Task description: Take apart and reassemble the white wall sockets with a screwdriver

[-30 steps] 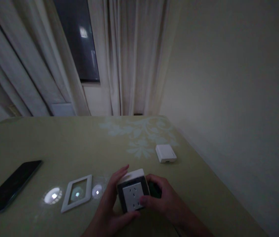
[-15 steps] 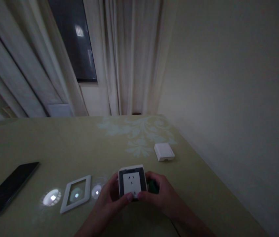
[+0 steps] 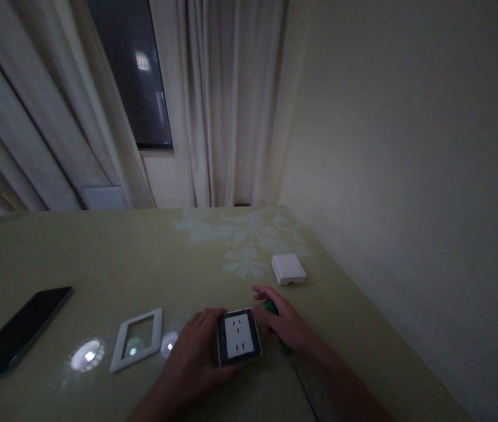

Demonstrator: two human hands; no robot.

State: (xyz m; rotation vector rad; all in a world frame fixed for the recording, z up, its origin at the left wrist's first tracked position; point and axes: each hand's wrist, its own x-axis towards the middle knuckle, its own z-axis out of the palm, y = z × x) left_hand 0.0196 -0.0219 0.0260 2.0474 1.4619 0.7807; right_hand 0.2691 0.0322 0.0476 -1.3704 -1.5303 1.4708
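My left hand [image 3: 196, 357] is closed round a wall socket module [image 3: 237, 338], white face with a dark surround, held face up just above the green table [image 3: 99, 258]. My right hand [image 3: 284, 323] lies to its right, fingers loosely stretched over a small green object [image 3: 270, 306] on the table; whether it grips that object is hidden. A white socket frame [image 3: 138, 339] lies flat to the left of my left hand.
A white switch box [image 3: 288, 269] sits beyond my right hand near the table's right edge. A dark phone [image 3: 15, 332] lies at the far left. Bright light spots [image 3: 87, 356] reflect beside the frame. Curtains and a dark window stand behind; a plain wall runs along the right.
The socket module has come down from upright to lying face up. My right hand has let go of it and moved right onto the green object; my left hand keeps hold.
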